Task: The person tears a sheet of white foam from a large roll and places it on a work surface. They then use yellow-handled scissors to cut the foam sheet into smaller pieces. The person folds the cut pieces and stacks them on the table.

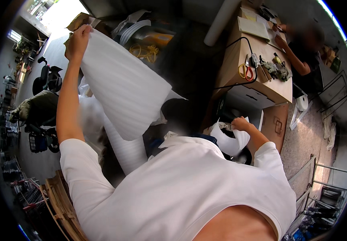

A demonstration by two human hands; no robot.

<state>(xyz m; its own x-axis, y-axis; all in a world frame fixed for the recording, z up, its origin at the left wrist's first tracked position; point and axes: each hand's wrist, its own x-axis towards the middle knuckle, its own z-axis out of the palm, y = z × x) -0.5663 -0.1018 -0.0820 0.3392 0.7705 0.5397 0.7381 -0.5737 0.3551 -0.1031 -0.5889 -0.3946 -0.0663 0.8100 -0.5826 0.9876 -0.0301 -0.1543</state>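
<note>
High on the left, my left hand pinches the top corner of a large white foam sheet. The sheet hangs down at a slant and widens towards its lower edge. To the right, below the wooden workbench, my right hand is closed on the edge of a smaller curled white foam piece. Whether the two pieces join is hidden by my shirt. A thick roll of white foam stands under the large sheet.
Red-handled scissors, papers and small items lie on the workbench. A person sits behind it, writing hand on the top. Yellow cord lies beyond the sheet. A scooter stands left; a wooden pallet leans lower left.
</note>
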